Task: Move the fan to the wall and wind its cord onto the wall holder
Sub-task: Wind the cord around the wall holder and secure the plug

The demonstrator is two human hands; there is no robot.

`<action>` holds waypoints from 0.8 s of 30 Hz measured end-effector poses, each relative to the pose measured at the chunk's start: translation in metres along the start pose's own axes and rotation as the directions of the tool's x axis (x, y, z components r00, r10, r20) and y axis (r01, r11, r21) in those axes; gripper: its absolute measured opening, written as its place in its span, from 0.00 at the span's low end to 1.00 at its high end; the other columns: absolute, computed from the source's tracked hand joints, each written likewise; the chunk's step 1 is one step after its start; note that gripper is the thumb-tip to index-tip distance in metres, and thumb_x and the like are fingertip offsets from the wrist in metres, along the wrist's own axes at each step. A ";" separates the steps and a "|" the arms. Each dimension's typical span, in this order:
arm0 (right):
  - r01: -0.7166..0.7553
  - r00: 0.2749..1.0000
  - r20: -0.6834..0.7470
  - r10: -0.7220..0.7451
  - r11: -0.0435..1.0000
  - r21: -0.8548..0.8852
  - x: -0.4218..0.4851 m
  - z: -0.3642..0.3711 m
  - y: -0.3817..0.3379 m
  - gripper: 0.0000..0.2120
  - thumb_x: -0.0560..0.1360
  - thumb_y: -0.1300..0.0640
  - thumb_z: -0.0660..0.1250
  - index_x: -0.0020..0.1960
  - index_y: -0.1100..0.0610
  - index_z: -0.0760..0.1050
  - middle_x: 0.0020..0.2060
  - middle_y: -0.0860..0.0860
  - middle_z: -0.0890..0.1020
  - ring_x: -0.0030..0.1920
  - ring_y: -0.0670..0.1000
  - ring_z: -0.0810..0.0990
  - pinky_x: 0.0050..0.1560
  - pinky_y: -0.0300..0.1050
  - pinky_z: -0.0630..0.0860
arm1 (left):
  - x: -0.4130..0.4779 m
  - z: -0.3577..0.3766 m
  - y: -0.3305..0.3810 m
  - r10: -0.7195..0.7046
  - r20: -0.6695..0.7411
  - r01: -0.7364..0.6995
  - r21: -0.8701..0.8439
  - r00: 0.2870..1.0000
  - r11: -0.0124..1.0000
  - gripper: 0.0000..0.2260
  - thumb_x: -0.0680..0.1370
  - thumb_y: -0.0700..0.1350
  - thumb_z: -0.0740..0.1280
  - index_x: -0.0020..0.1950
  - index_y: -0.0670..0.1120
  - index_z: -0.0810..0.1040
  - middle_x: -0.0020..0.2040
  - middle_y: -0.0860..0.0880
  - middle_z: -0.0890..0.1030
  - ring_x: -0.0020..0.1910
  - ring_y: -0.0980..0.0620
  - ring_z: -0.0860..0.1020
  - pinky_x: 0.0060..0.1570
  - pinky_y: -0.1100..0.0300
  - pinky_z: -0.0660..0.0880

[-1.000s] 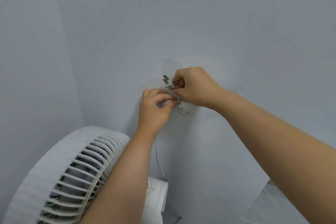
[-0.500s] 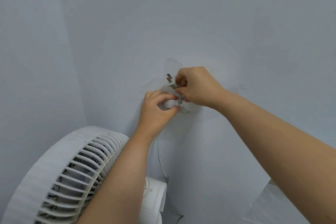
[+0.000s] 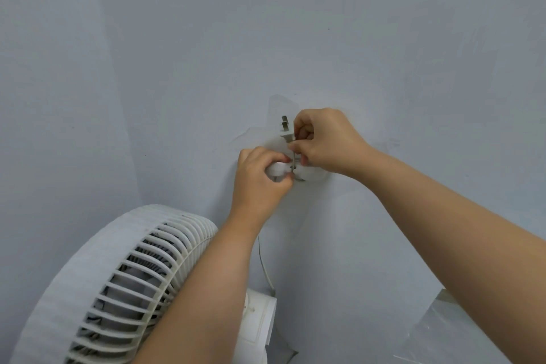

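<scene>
The cord (image 3: 263, 260) is seen rising from behind the fan (image 3: 118, 289), which is stood close against the wall (image 3: 177, 68), up to the wall holder (image 3: 277, 169), a small white piece fixed there. The plug (image 3: 286, 130) is held just above the holder, prongs upward. The winding is judged nearly done, with only the short plug end left free. The holder is gripped by the curled fingers of the left hand (image 3: 260, 183), and the cord just under the plug is pinched by the right hand (image 3: 328, 142). Next, the plug end is judged to need tucking in so that the turns do not slip. The number of turns cannot be told, the holder being mostly covered by both hands; the fan's base is cut off below, and a clear sheet (image 3: 443, 331) at lower right cannot be identified
</scene>
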State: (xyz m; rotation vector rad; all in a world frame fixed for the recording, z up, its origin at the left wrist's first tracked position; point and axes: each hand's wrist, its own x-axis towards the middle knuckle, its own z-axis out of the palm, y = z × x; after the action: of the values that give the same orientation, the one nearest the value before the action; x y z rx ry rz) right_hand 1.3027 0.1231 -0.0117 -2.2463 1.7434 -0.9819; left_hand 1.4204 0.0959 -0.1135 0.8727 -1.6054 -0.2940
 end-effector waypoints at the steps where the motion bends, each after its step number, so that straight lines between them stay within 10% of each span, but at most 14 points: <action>1: -0.005 1.000 -0.002 0.005 1.000 0.022 -0.001 0.000 0.000 0.14 0.71 0.66 0.69 0.34 0.52 0.70 0.29 0.49 0.77 0.24 0.45 0.78 0.27 0.34 0.76 | 0.000 0.001 0.000 0.025 -0.014 -0.025 0.015 1.000 1.000 0.06 0.65 0.39 0.71 0.41 0.46 0.81 0.39 0.58 0.76 0.46 0.52 0.71 0.43 0.75 0.65; 18: -0.009 0.994 -0.105 0.017 0.997 0.079 -0.004 0.007 0.005 0.12 0.72 0.64 0.69 0.37 0.52 0.70 0.32 0.51 0.79 0.29 0.52 0.81 0.31 0.42 0.80 | -0.003 -0.008 -0.009 0.289 -0.041 -0.279 0.159 0.956 0.947 0.01 0.68 0.40 0.74 0.38 0.44 0.84 0.40 0.50 0.82 0.45 0.54 0.74 0.44 0.67 0.71; 24: -0.021 0.990 -0.133 0.040 0.990 0.139 -0.003 0.008 0.007 0.14 0.72 0.66 0.68 0.35 0.52 0.68 0.32 0.54 0.80 0.30 0.52 0.83 0.33 0.41 0.80 | -0.002 -0.013 -0.007 0.006 -0.029 -0.008 -0.067 1.000 0.998 0.12 0.65 0.40 0.75 0.46 0.49 0.81 0.46 0.61 0.76 0.50 0.62 0.73 0.49 0.71 0.69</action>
State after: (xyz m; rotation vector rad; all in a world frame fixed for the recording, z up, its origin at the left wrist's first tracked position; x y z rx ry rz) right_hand 1.3013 0.1214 -0.0226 -2.1075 1.6989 -1.2341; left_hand 1.4350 0.0956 -0.1163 0.8163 -1.5633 -0.3274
